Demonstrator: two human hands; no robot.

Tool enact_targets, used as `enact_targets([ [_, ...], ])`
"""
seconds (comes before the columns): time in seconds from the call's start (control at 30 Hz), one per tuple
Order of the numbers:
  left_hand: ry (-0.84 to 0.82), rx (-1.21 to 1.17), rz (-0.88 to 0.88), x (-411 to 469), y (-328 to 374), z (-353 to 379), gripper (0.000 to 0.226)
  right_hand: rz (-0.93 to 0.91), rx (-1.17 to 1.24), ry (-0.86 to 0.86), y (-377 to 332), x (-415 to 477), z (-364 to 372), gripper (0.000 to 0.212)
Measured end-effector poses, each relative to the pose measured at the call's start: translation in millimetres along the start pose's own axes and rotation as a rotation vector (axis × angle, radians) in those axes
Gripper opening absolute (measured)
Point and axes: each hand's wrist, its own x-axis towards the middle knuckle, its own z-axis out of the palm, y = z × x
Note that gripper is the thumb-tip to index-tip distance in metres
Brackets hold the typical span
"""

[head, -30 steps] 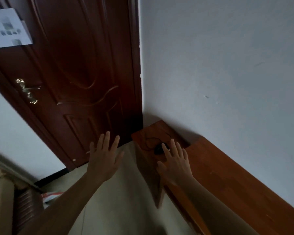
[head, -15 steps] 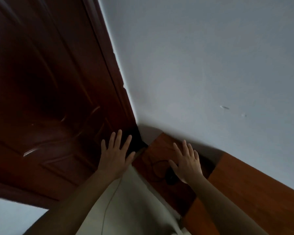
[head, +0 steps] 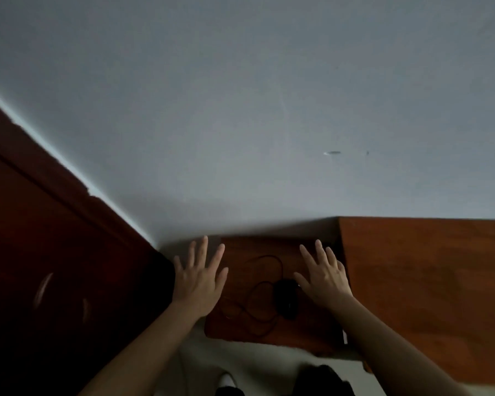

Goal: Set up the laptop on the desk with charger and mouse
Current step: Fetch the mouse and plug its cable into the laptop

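Note:
A black mouse (head: 287, 301) lies on a low reddish-brown wooden surface (head: 306, 324) against the wall, its thin black cable (head: 265, 270) looped to its left. My right hand (head: 325, 277) hovers open just right of the mouse, fingers spread, holding nothing. My left hand (head: 199, 278) is open too, fingers apart, over the left edge of that surface. A taller wooden desk top (head: 426, 281) adjoins on the right. No laptop or charger is in view.
A dark brown wooden door (head: 40, 267) fills the left side. A plain grey-white wall (head: 255, 110) rises behind. Pale floor (head: 255, 364) and dark feet (head: 323, 381) show at the bottom edge.
The view has swung right and down: the door slid to the left and the desk now lies level. Both hands stay open and have spread apart on either side of the mouse.

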Motion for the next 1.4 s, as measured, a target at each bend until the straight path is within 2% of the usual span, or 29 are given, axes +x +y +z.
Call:
enact_targets([
  [0.23, -0.065, -0.064, 0.194, 19, -23, 58, 0.070, 0.215, 0.067, -0.084, -26, -47, 48, 0.078],
  [0.5, -0.146, -0.233, 0.331, 39, 14, 125, 0.068, 0.322, 0.143, -0.178, -14, -38, 115, 0.078],
  [0.67, -0.214, -0.308, 0.265, 47, 43, 164, 0.068, 0.357, 0.238, -0.206, -4, -14, 147, 0.083],
  [0.87, -0.236, -0.286, 0.206, 67, 40, 187, 0.069, 0.431, 0.281, -0.241, -23, 46, 181, 0.101],
  [1.03, -0.203, -0.252, 0.259, 96, 42, 189, 0.070, 0.495, 0.364, -0.171, -24, 50, 188, 0.079],
  [1.4, -0.137, -0.136, 0.624, 157, 140, 205, 0.055, 0.612, 0.441, -0.136, 17, 2, 207, 0.086],
])
